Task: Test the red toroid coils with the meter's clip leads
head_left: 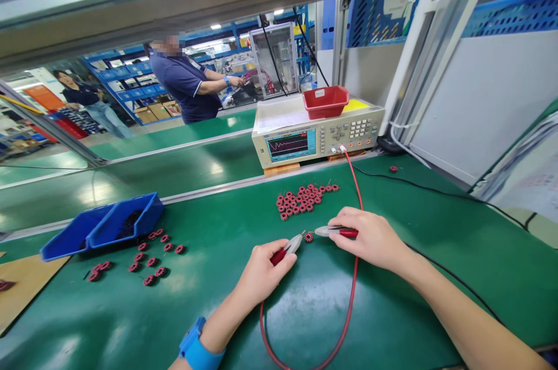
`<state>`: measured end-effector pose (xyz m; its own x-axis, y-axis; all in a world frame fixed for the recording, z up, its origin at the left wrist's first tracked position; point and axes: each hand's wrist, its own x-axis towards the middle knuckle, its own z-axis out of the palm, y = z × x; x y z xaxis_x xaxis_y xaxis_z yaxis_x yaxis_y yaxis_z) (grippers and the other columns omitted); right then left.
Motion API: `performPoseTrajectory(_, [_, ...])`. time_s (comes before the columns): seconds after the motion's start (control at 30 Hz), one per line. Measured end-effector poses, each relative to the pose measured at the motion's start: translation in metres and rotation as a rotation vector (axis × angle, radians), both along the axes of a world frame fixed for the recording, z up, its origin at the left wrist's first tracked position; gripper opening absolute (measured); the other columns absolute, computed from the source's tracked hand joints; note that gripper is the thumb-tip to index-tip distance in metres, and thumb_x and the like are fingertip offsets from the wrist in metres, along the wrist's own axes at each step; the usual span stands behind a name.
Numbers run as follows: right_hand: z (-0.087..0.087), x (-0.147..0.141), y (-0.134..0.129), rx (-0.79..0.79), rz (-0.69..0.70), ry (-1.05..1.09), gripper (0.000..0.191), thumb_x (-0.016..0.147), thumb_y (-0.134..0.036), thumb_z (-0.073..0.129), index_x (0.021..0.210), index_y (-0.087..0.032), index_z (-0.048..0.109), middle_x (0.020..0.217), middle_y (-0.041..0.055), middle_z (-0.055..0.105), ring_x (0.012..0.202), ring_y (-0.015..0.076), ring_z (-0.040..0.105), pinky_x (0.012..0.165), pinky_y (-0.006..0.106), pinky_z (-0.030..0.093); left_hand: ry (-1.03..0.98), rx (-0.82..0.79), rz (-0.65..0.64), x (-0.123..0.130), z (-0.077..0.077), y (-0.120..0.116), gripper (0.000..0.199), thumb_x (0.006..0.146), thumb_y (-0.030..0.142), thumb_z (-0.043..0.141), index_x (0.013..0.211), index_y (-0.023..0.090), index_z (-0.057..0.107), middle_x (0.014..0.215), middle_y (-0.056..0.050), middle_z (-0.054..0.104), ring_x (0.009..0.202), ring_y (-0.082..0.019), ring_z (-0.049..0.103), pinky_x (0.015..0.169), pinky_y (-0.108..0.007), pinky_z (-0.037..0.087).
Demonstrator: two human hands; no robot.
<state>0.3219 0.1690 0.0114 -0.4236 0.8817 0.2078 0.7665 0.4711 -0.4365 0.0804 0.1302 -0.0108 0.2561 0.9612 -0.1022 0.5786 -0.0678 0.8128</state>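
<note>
My left hand (267, 272) is closed on a red-handled test clip (293, 243) with silver jaws. A second clip of the same kind (323, 231) is pinched in my right hand (367, 237). Between the two clip tips lies a small red-and-black toroidal coil (308, 237). Its thin leads point toward the jaws, but I cannot tell whether both are gripped. A red test cable (354, 294) loops from the hands to the tester (318, 136), whose screen (291, 144) shows a wavy trace and a red mark. Just beyond the hands sits a cluster of similar coils (300, 200).
Loose coils (151, 262) lie at the left beside two blue bins (124, 222) and a tan board (26, 288). One coil (393, 169) is off to the right, near a black cable (444, 189). A red tray (325, 103) tops the tester. Two people stand beyond the bench.
</note>
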Motion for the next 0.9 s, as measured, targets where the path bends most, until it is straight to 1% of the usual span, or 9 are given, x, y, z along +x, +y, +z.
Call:
performPoseTrajectory(0.23, [0.0006, -0.0002, -0.0008, 0.000, -0.003, 0.003, 0.019, 0.082, -0.034, 0.052, 0.089, -0.028, 0.069, 0.085, -0.0019, 0.064, 0.070, 0.0137, 0.059, 0.058, 0.024, 0.040, 0.005, 0.005, 0.005, -0.0002, -0.0006, 0.0004, 0.031, 0.083, 0.039, 0.050, 0.096, 0.015, 0.066, 0.055, 0.004, 0.051, 0.044, -0.009, 0.041, 0.042, -0.019, 0.034])
performPoseTrajectory(0.5, [-0.0003, -0.0013, -0.0015, -0.005, 0.026, 0.030, 0.022, 0.083, -0.035, 0.050, 0.091, -0.027, 0.069, 0.087, 0.0007, 0.065, 0.072, 0.0147, 0.060, 0.063, 0.025, 0.042, 0.000, -0.010, -0.001, -0.0008, -0.0026, 0.0007, 0.035, 0.084, 0.040, 0.050, 0.106, 0.016, 0.064, 0.057, 0.004, 0.051, 0.045, -0.009, 0.043, 0.042, -0.019, 0.035])
performPoseTrajectory(0.7, [-0.0006, -0.0024, -0.0010, -0.022, 0.032, 0.015, 0.021, 0.083, -0.036, 0.051, 0.091, -0.027, 0.069, 0.085, 0.0004, 0.064, 0.071, 0.0147, 0.060, 0.062, 0.025, 0.041, 0.001, -0.009, -0.001, -0.0013, -0.0028, 0.0014, 0.035, 0.084, 0.040, 0.050, 0.105, 0.016, 0.064, 0.057, 0.004, 0.051, 0.045, -0.009, 0.042, 0.042, -0.019, 0.035])
performPoseTrajectory(0.8, [-0.0007, -0.0025, -0.0009, -0.031, 0.035, 0.011, 0.021, 0.083, -0.036, 0.051, 0.090, -0.026, 0.069, 0.085, 0.0001, 0.064, 0.071, 0.0145, 0.059, 0.062, 0.025, 0.041, 0.003, -0.003, 0.004, -0.0015, -0.0035, 0.0013, 0.032, 0.084, 0.040, 0.050, 0.102, 0.017, 0.064, 0.057, 0.004, 0.049, 0.045, -0.009, 0.042, 0.042, -0.018, 0.035])
performPoseTrajectory(0.9, [-0.0010, -0.0027, -0.0011, -0.036, 0.038, 0.016, 0.021, 0.083, -0.035, 0.051, 0.091, -0.026, 0.068, 0.085, -0.0001, 0.063, 0.072, 0.0144, 0.059, 0.063, 0.024, 0.041, 0.003, 0.003, 0.001, -0.0015, -0.0039, 0.0009, 0.029, 0.084, 0.039, 0.050, 0.094, 0.016, 0.064, 0.057, 0.004, 0.048, 0.046, -0.009, 0.041, 0.042, -0.018, 0.035])
